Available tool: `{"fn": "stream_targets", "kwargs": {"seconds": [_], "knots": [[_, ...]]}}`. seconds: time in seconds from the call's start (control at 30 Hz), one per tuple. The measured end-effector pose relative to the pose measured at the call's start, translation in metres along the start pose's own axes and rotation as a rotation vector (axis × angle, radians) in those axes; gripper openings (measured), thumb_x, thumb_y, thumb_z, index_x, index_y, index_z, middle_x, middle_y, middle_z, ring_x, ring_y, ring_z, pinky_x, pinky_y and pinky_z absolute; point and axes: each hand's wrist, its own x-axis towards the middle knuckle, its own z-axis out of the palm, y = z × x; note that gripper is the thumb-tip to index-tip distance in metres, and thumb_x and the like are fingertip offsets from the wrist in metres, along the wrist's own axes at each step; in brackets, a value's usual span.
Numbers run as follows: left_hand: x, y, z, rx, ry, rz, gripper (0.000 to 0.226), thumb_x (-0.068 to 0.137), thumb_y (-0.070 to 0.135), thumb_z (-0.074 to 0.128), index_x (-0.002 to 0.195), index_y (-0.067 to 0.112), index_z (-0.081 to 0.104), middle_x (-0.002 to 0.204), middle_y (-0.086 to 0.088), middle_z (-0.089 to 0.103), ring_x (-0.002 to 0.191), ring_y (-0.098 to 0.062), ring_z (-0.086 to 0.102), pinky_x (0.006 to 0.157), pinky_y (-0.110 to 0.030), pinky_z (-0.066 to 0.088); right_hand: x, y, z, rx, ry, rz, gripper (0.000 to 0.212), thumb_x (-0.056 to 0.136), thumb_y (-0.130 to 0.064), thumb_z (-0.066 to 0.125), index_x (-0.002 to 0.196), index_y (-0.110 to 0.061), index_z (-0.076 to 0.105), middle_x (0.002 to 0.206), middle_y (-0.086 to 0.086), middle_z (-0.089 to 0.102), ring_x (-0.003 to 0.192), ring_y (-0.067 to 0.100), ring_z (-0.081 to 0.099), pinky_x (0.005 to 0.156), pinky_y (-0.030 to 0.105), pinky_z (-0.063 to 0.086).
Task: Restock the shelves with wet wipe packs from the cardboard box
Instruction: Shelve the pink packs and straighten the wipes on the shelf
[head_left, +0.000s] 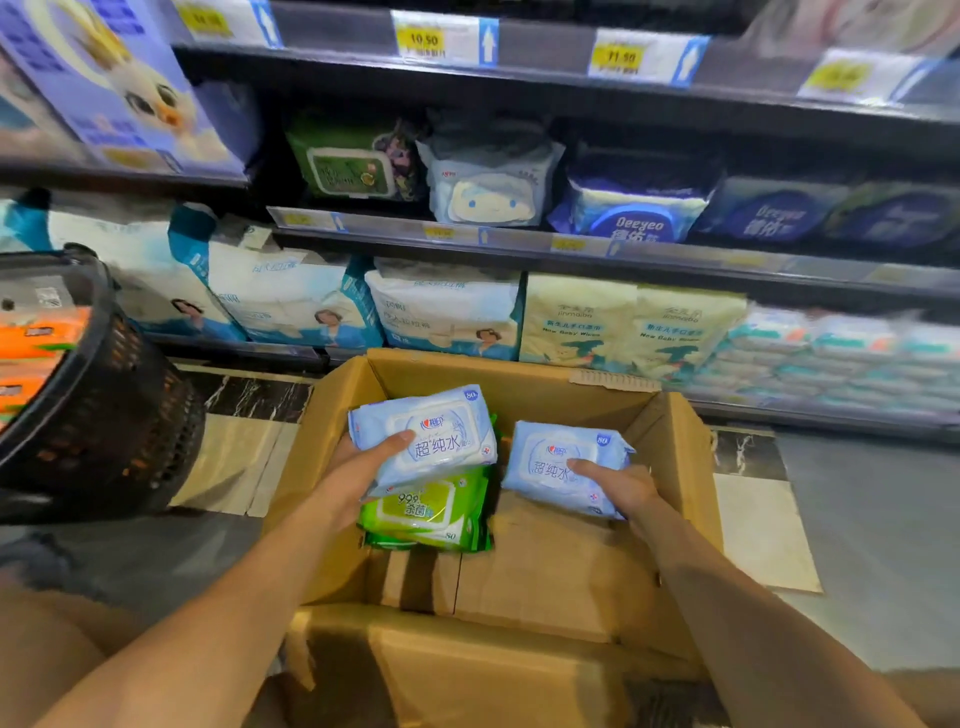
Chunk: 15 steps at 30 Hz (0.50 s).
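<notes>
Fingers (392, 442) of the left hand (358, 470) were clamped on a glossy pale-blue wet wipe pack (441, 436), mostly hidden beneath it, only the thumb showing. Likewise the right hand (618, 486) gripped a second blue pack (545, 467). Both packs were inside the open corrugated cardboard box (675, 467), above soft green packs (426, 514). Stocked shelves (675, 260) behind were blurred.

A grey floor (857, 519) with dark marbled and beige tiles carried an open cardboard box (680, 467), standing just before a rack of shelves. The lowest shelf (831, 415) held white-and-teal packs (447, 306), pale yellow packs (634, 327) beside them, and stacked small packs (831, 358) at the right. The middle shelf (649, 254) held a green pack (353, 161), a pale blue pack (488, 187) and dark blue packs (634, 208).
</notes>
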Motion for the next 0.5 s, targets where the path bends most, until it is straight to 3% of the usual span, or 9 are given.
{"fn": "stream_targets", "kwargs": {"seconds": [0.1,0.17,0.33,0.4,0.5], "knots": [[-0.006,0.024,0.006,0.019,-0.045,0.054,0.056,0.077,0.025,0.085,0.129,0.016,0.068,0.117,-0.008,0.077,0.106,-0.028,0.075,0.089,-0.045,0.062,-0.019,-0.021,-0.013,-0.080,0.019,-0.067,0.039,0.071,-0.035,0.095,0.098,-0.015,0.076,0.089,0.004,0.079,0.078,0.019,0.076,0.063,0.028,0.058],[-0.009,0.040,0.008,0.029,-0.070,0.077,0.061,0.073,0.030,0.087,0.129,0.017,0.068,0.118,-0.007,0.077,0.105,-0.026,0.075,0.087,-0.041,0.063,-0.032,-0.038,-0.022,-0.087,0.020,-0.107,0.041,0.071,-0.037,0.095,0.100,-0.016,0.076,0.091,0.004,0.080,0.081,0.020,0.076,0.062,0.027,0.056],[-0.017,0.087,0.007,0.084,-0.136,0.189,0.085,0.060,0.042,0.098,0.135,0.020,0.064,0.120,-0.004,0.076,0.110,-0.026,0.073,0.102,-0.051,0.055,-0.064,-0.088,-0.042,-0.129,0.008,-0.256,0.033,0.073,-0.035,0.094,0.099,-0.023,0.077,0.085,-0.009,0.080,0.081,0.014,0.077,0.071,0.031,0.060],[-0.024,0.107,0.009,0.101,-0.158,0.226,0.075,0.067,0.039,0.096,0.132,0.019,0.066,0.118,-0.005,0.077,0.109,-0.027,0.074,0.102,-0.053,0.055,-0.074,-0.107,-0.049,-0.167,0.005,-0.306,0.038,0.072,-0.038,0.094,0.102,-0.021,0.078,0.089,-0.006,0.081,0.086,0.015,0.077,0.081,0.035,0.062],[-0.031,0.134,0.011,0.096,-0.139,0.293,0.051,0.080,0.026,0.086,0.128,0.017,0.068,0.114,-0.005,0.078,0.105,-0.025,0.075,0.095,-0.046,0.058,-0.090,-0.135,-0.057,-0.150,0.032,-0.389,0.043,0.072,-0.039,0.093,0.107,-0.018,0.078,0.094,-0.002,0.081,0.089,0.018,0.078,0.086,0.038,0.062]]}}
